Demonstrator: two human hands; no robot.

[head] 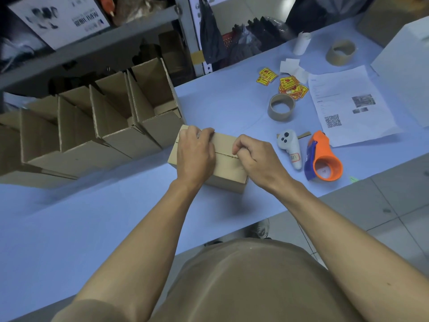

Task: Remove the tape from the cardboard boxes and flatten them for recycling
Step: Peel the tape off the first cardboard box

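Head view: both hands (195,154) on closed box (226,168).

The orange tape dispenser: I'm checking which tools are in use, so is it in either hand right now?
No, the tape dispenser lies on the table while both hands rest on the closed box.

the small closed brown cardboard box (226,168) sits on the pale blue table (116,205), near its front edge. left hand (195,154) lies on the box's left half; right hand (255,159) is at its right end, on the top seam. left of the box and just behind stand four open brown cardboard cartons (104,126) in a row. right of it lie a white handheld controller (291,149), then an orange tape dispenser (323,159). behind-right of the box sits an empty brown cardboard tape core (281,107).
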